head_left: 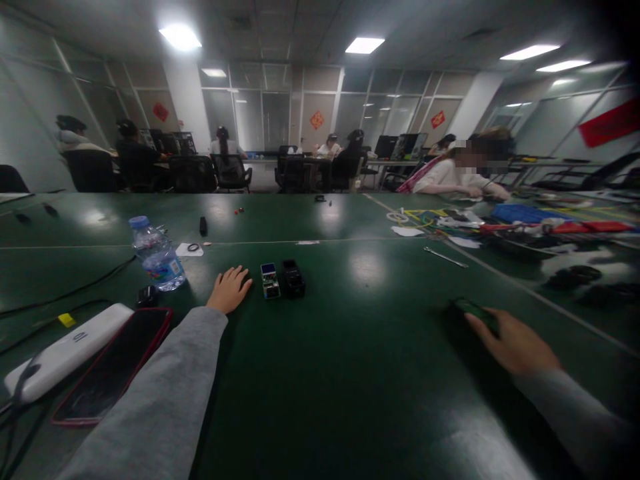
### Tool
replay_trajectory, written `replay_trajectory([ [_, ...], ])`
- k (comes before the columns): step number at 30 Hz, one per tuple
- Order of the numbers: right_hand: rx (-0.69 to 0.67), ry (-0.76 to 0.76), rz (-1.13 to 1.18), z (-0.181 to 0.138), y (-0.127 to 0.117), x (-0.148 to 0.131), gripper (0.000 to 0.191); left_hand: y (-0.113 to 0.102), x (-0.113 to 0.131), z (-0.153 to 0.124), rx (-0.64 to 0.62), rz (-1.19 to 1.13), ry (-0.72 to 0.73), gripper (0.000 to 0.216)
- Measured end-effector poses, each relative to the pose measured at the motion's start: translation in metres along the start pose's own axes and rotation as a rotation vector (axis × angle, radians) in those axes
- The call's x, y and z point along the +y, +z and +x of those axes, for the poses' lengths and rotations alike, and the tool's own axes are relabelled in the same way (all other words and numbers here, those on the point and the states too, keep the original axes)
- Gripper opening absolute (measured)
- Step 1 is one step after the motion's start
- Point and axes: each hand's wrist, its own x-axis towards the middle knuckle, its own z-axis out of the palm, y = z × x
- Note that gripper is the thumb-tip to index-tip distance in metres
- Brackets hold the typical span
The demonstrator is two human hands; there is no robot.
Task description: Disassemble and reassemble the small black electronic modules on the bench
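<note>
My left hand rests on the green table with its fingers stretched out and nothing in it. Just to its right stands a small circuit board with a screen. Beside the board is a black plastic case. Over at the right, my right hand is closed around a dark green, blackish object. Motion blur and the fingers hide what kind of object it is. A wrench lies on the table beyond that hand.
Left of my left arm are a water bottle, a white power bank, a phone with a red edge and black cables. Tangled wires and tools, with a blue item, cover the right side. A person sits across the table there.
</note>
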Motion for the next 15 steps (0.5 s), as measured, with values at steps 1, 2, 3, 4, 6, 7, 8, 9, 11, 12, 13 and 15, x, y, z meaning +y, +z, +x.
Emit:
replay_trajectory([
  [1, -0.075, -0.077, 0.038, 0.001, 0.014, -0.027, 0.063, 0.000, 0.000, 0.000, 0.002, 0.000, -0.001, 0.056],
  [2, -0.123, -0.200, 0.093, -0.003, 0.024, -0.060, 0.060, 0.000, 0.000, 0.000, 0.003, -0.002, 0.000, 0.056],
  [3, -0.156, -0.329, 0.158, -0.012, 0.031, -0.098, 0.059, 0.000, -0.001, 0.000, 0.006, -0.003, 0.002, 0.056],
  [4, -0.198, -0.455, 0.214, -0.024, 0.035, -0.137, 0.059, 0.001, -0.001, 0.000, 0.008, -0.003, 0.004, 0.056],
  [6, -0.306, -0.664, 0.279, -0.053, 0.034, -0.214, 0.058, 0.001, -0.001, 0.000, 0.011, 0.001, 0.005, 0.056],
  [7, -0.366, -0.755, 0.301, -0.068, 0.031, -0.247, 0.058, 0.001, -0.001, 0.000, 0.013, 0.004, 0.005, 0.056],
  [8, -0.414, -0.826, 0.313, -0.081, 0.027, -0.274, 0.059, 0.001, 0.000, 0.000, 0.014, 0.008, 0.004, 0.056],
  [9, -0.438, -0.877, 0.324, -0.093, 0.023, -0.296, 0.060, 0.002, 0.000, 0.000, 0.015, 0.012, 0.003, 0.055],
  [11, -0.470, -0.938, 0.350, -0.108, 0.018, -0.323, 0.060, 0.002, 0.000, 0.001, 0.019, 0.014, 0.004, 0.055],
  [12, -0.476, -0.944, 0.364, -0.111, 0.016, -0.329, 0.060, 0.003, 0.000, 0.001, 0.021, 0.014, 0.003, 0.054],
  [13, -0.483, -0.941, 0.387, -0.113, 0.015, -0.332, 0.060, 0.003, 0.000, 0.001, 0.023, 0.014, 0.002, 0.054],
  [15, -0.500, -0.924, 0.495, -0.109, 0.015, -0.332, 0.061, 0.004, 0.000, 0.002, 0.025, 0.017, 0.000, 0.054],
])
